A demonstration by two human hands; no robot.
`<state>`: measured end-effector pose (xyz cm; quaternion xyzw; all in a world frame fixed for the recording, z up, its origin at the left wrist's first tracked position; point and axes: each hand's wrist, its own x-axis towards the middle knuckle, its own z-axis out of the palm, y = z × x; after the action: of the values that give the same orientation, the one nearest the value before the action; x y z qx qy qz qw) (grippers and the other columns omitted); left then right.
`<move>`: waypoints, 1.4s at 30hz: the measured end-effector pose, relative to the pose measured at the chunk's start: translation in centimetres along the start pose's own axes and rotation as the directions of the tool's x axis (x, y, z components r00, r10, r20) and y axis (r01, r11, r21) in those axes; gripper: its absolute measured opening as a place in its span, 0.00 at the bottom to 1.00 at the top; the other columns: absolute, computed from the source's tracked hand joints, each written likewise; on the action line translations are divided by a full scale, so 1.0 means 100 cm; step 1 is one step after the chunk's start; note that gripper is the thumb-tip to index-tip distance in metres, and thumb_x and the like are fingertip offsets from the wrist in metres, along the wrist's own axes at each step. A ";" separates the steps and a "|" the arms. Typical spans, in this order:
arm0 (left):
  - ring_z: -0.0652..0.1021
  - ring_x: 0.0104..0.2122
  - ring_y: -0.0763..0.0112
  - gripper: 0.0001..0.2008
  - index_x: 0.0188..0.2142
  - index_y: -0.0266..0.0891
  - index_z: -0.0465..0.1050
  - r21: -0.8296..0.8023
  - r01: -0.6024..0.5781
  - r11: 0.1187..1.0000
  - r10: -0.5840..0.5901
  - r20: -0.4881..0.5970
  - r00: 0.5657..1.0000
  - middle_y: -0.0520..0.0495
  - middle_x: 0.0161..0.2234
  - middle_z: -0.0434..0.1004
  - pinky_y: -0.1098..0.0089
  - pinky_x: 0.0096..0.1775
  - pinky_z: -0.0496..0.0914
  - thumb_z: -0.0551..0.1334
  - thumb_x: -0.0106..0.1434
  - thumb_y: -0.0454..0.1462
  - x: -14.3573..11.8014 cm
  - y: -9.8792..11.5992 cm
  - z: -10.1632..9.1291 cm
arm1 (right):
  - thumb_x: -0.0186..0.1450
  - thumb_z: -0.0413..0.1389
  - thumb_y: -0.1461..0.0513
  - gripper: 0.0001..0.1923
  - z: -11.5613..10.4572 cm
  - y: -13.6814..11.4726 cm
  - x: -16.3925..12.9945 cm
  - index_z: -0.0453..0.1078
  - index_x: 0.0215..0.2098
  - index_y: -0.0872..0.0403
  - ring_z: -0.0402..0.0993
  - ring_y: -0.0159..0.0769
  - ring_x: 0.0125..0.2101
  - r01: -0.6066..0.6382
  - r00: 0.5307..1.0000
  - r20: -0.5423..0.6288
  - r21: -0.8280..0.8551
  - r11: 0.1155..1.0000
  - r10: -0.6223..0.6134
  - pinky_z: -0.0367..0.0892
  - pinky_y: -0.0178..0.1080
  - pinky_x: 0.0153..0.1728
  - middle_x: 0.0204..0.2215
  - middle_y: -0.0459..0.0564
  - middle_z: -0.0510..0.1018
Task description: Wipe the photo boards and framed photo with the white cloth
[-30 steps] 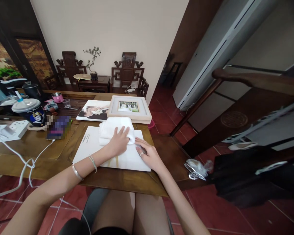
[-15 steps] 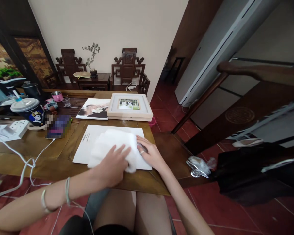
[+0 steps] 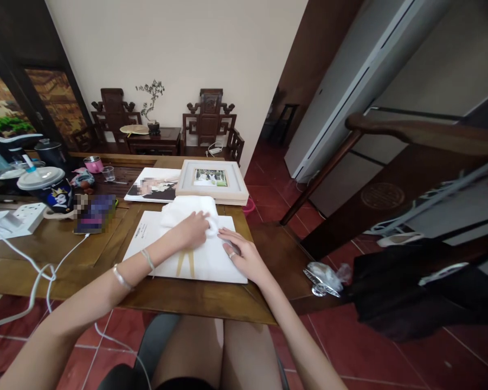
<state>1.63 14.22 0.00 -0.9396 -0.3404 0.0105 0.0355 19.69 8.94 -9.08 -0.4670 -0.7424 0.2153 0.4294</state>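
Observation:
A white rectangular panel lies flat on the wooden table in front of me, with small dark print at its left side and two tan strips near its lower edge. My left hand has its fingers closed on a folded white cloth, pressed against the panel's upper part. The cloth reaches past the far edge of the panel. My right hand rests at the panel's right side, fingers stretched out flat and a ring on one of them. Its fingertips come close to the cloth.
Beyond the panel lie a light wooden picture frame and a photo print. To the left are a phone on a cable, a lidded cup and a power strip. A wooden chair stands at the right.
My left hand has pushed the cloth away from me, up the panel, uncovering the tan strips. My right hand has stayed at the panel's right side. The view has shifted slightly.

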 end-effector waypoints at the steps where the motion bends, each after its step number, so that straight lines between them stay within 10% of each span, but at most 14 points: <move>1: 0.72 0.53 0.54 0.12 0.37 0.28 0.76 0.017 -0.009 1.000 0.009 0.007 1.000 0.30 0.53 0.71 0.61 0.52 0.65 0.55 0.57 0.26 -0.009 0.009 0.003 | 0.64 0.50 0.62 0.16 0.000 0.000 0.000 0.75 0.47 0.50 0.67 0.44 0.56 0.001 1.000 0.000 -0.003 1.000 -0.001 0.61 0.52 0.58 0.51 0.54 0.76; 10: 0.62 0.61 0.41 0.17 0.43 0.30 0.78 0.065 -0.199 0.978 0.192 0.100 0.976 0.27 0.61 0.58 0.52 0.58 0.59 0.60 0.59 0.39 -0.114 0.103 -0.001 | 0.64 0.49 0.64 0.17 0.000 0.001 0.000 0.74 0.48 0.53 0.67 0.43 0.56 0.036 0.999 0.000 -0.009 0.999 -0.036 0.61 0.51 0.58 0.51 0.56 0.75; 24: 0.62 0.61 0.54 0.16 0.43 0.27 0.76 0.050 0.061 0.997 -0.061 -0.005 0.998 0.32 0.62 0.60 0.61 0.59 0.59 0.52 0.60 0.28 -0.010 -0.005 0.015 | 0.64 0.50 0.62 0.15 -0.001 -0.002 0.000 0.75 0.46 0.51 0.66 0.43 0.57 0.000 1.000 0.004 0.014 1.000 0.000 0.60 0.52 0.59 0.52 0.54 0.76; 36: 0.62 0.61 0.45 0.16 0.41 0.30 0.79 0.097 -0.198 0.975 0.193 0.057 0.980 0.28 0.60 0.62 0.53 0.60 0.57 0.61 0.57 0.39 -0.128 0.103 0.000 | 0.64 0.51 0.62 0.15 0.000 0.000 0.000 0.74 0.47 0.53 0.67 0.43 0.56 0.008 1.000 -0.003 0.011 1.000 -0.008 0.60 0.52 0.59 0.51 0.56 0.76; 42: 0.59 0.63 0.47 0.15 0.40 0.30 0.78 -0.048 -0.075 0.996 0.082 0.154 0.985 0.30 0.63 0.57 0.54 0.60 0.57 0.58 0.58 0.34 -0.102 0.080 -0.009 | 0.64 0.51 0.62 0.15 -0.001 0.000 0.000 0.74 0.47 0.51 0.67 0.43 0.56 0.002 1.000 -0.001 0.019 1.000 -0.002 0.60 0.52 0.59 0.51 0.54 0.76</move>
<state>-1.06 1.45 0.28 -0.9491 -0.3051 0.0779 -0.0114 19.82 8.91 -9.04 -0.4622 -0.7407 0.2216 0.4343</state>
